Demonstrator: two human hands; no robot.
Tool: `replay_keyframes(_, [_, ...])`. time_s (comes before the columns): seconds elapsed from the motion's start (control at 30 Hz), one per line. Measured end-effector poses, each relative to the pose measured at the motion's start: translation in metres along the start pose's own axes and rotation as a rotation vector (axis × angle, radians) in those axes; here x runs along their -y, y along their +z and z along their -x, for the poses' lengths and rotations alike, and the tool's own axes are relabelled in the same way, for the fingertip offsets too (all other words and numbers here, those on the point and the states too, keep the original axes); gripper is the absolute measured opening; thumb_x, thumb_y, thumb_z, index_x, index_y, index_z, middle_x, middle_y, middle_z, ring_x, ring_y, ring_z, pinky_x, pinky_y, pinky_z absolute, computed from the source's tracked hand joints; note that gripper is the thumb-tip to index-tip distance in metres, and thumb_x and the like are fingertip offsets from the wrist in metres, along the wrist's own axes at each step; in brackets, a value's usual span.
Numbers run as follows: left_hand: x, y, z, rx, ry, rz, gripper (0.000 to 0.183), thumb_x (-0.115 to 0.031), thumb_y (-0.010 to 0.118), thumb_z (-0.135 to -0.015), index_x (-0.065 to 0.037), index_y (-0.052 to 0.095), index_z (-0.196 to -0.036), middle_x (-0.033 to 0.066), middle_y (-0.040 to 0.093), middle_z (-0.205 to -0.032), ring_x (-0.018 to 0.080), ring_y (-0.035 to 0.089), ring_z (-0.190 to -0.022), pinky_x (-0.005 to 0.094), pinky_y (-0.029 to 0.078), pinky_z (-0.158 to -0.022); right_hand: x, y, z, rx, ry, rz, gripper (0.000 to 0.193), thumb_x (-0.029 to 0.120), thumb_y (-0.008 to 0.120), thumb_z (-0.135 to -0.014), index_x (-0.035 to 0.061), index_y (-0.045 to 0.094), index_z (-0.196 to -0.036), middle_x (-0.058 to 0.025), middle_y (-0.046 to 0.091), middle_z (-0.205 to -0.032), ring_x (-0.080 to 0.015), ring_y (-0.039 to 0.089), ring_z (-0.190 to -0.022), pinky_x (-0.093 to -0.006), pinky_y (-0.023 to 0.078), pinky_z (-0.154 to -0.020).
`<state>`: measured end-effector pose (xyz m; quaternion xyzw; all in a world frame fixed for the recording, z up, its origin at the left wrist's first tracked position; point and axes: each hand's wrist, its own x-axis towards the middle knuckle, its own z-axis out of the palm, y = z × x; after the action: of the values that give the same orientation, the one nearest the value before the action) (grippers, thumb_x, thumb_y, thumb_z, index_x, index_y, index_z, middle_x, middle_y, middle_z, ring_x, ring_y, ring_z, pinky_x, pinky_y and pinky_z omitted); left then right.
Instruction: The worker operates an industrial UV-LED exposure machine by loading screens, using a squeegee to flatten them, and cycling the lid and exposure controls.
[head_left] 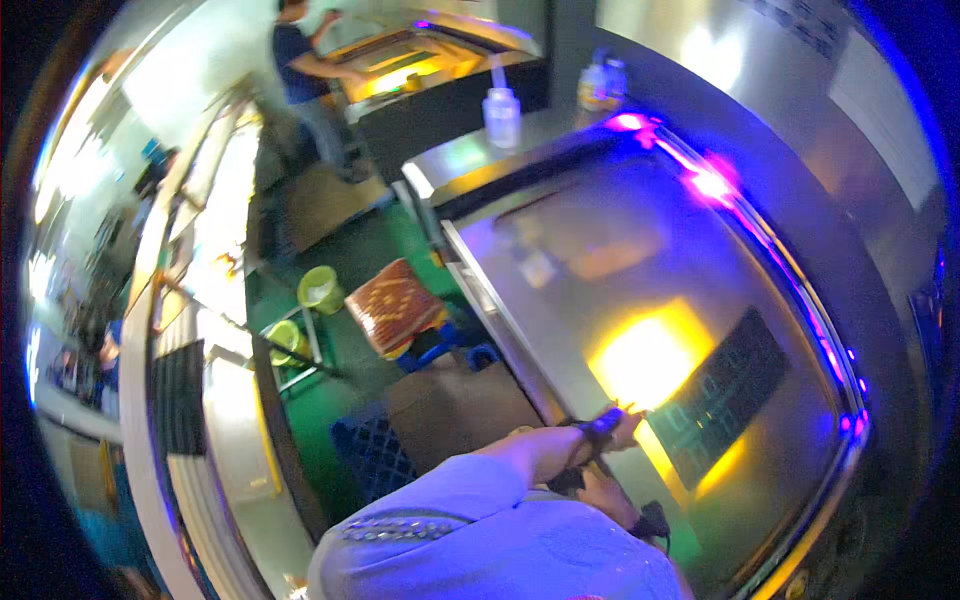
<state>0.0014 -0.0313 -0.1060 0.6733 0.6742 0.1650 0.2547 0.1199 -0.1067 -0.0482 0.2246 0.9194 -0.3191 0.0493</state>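
A dark green, rectangular board [725, 390] with pale patterned markings lies at a slant over the lit metal worktop [590, 330]. My left hand [626, 432] is at the board's near left corner, its fingertips closed against that edge. A dark band circles the left wrist. Close below it, nearer my body, is my right hand [605, 492], with a black wristband behind it. The right hand's fingers are blurred and partly covered, and I cannot make out anything in them. A bright yellow patch of light [650, 355] glows beside the board, just beyond my left hand.
A raised frame with purple lights [712, 185] borders the worktop's far right. A white squeeze bottle [502, 112] stands on its back ledge. To the left are a reddish-brown stool seat [393, 308], a green bucket [320, 290] and a blue crate [373, 450]. Another person [305, 75] works farther back.
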Motion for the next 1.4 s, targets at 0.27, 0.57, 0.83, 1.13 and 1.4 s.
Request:
replay_keyframes(0.27, [-0.012, -0.041, 0.008, 0.332, 0.035, -0.405, 0.08, -0.056, 0.051, -0.078, -0.008, 0.029, -0.137, 0.0026, 0.021, -0.147, 0.0256, 0.02, -0.135, 0.0563, 0.023, -0.103, -0.019, 0.01, 0.007, -0.217, 0.053, -0.127, 0.045, 0.036, 0.058, -0.078, -0.0009, 0.053, -0.105, -0.0251, 0.059, -0.097, -0.0409, 0.056, -0.094, -0.0439, 0.045, -0.081])
replay_keyframes(0.57, [-0.031, -0.07, -0.001, 0.473, 0.036, -0.544, 0.08, -0.061, 0.042, -0.082, -0.007, 0.026, -0.139, 0.0028, 0.015, -0.149, 0.0278, 0.022, -0.134, 0.0528, 0.028, -0.102, -0.074, 0.027, 0.147, -0.302, 0.383, -0.652, 0.029, 0.023, 0.059, -0.081, 0.0056, 0.059, -0.103, -0.0139, 0.063, -0.095, -0.0285, 0.061, -0.083, -0.0364, 0.048, -0.074])
replay_keyframes(0.83, [-0.033, -0.071, -0.003, 0.486, 0.095, -0.647, 0.085, -0.064, 0.04, -0.082, -0.003, 0.024, -0.139, 0.0082, 0.017, -0.148, 0.0338, 0.026, -0.131, 0.0506, 0.031, -0.101, -0.125, 0.135, 0.237, -0.78, 1.115, -0.05, 0.054, 0.029, 0.07, -0.069, 0.0077, 0.053, -0.115, -0.0209, 0.052, -0.113, -0.037, 0.046, -0.109, -0.0453, 0.04, -0.09])
replay_keyframes(1.13, [-0.034, -0.069, -0.009, 0.623, 0.04, -0.7, 0.085, -0.056, 0.05, -0.08, -0.003, 0.02, -0.14, 0.0111, 0.011, -0.149, 0.0337, 0.024, -0.132, 0.0417, 0.027, -0.106, -0.214, 0.205, 0.241, -0.768, 1.058, 0.051, 0.056, 0.035, 0.069, -0.068, 0.0073, 0.055, -0.114, -0.0172, 0.051, -0.12, -0.0379, 0.042, -0.115, -0.0512, 0.032, -0.097])
replay_keyframes(1.4, [-0.023, -0.07, -0.009, 0.642, 0.071, -0.748, 0.084, -0.062, 0.043, -0.081, -0.005, 0.024, -0.139, 0.0169, 0.01, -0.147, 0.0409, 0.027, -0.129, 0.0422, 0.032, -0.103, -0.221, 0.231, 0.228, -0.752, 1.124, -0.294, 0.07, 0.035, 0.069, -0.068, 0.0107, 0.042, -0.128, -0.0213, 0.038, -0.132, -0.0414, 0.033, -0.122, -0.0545, 0.024, -0.102])
